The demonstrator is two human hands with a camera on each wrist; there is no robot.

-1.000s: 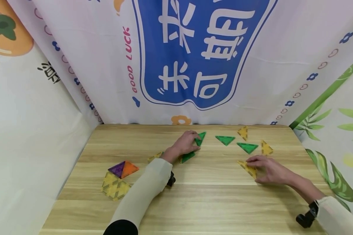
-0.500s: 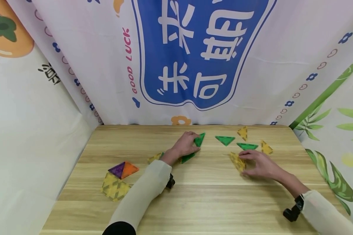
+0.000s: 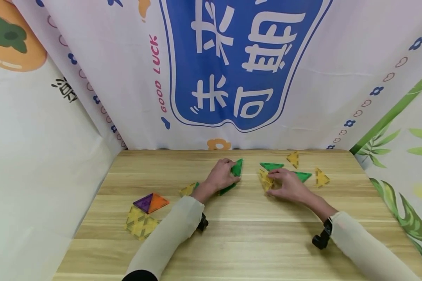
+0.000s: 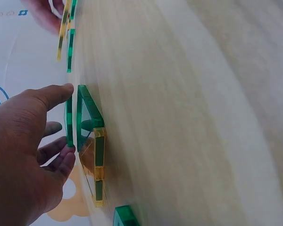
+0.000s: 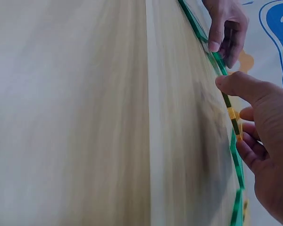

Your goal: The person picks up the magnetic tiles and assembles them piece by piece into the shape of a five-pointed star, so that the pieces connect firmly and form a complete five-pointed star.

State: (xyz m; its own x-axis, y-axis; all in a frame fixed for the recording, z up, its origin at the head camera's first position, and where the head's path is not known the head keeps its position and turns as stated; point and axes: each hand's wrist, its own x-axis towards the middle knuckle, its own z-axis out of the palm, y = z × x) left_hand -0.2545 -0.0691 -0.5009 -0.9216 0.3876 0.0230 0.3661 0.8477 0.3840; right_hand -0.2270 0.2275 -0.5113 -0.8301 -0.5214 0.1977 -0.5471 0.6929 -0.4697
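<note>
The right hand (image 3: pixel 286 185) has slid its pinched translucent yellow triangular tile (image 3: pixel 266 180) leftward along the wooden counter (image 3: pixel 232 234), now just right of the upright green triangular tile (image 3: pixel 237 168) the left hand (image 3: pixel 222 176) grips.

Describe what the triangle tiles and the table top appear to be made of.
Green triangle tile: likely translucent glossy plastic; light passes through it. Yellow triangle tile: the same, with a visible inner lattice. Table top: pale wood or wood-look laminate, matte, with plank grain lines.

Setting: improvised tabletop recording booth, not a lived-in room. Evidence: pale wooden table (image 3: pixel 232 234); printed cloth backdrop (image 3: pixel 232 70) at 12 o'clock, blue emblem and "GOOD LUCK"; cloth side panels at 9 and 3 o'clock; scattered translucent toy tiles (image 3: pixel 140 224).
</note>
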